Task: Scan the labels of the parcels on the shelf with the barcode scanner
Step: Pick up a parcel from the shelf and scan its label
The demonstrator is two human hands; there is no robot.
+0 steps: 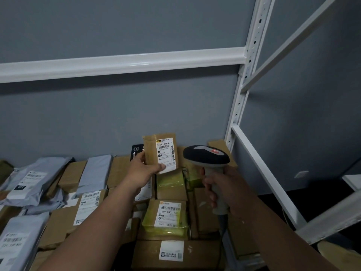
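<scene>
My left hand (145,169) grips a small brown cardboard parcel (151,151) by its lower left corner and holds it upright above the shelf, with its white barcode label (166,153) facing me. My right hand (224,189) is wrapped round the grey handle of the barcode scanner (207,156). The scanner's black and grey head sits just right of the parcel, close to the label's right edge. A red light glows on top of the head. The scanner's cable drops below my right hand.
The shelf below is packed with brown boxes (172,255), a yellow-taped parcel (168,214) and grey mailer bags (29,178) at the left. A white shelf beam (121,62) crosses overhead. A white upright post (242,83) and slanted rails stand at the right.
</scene>
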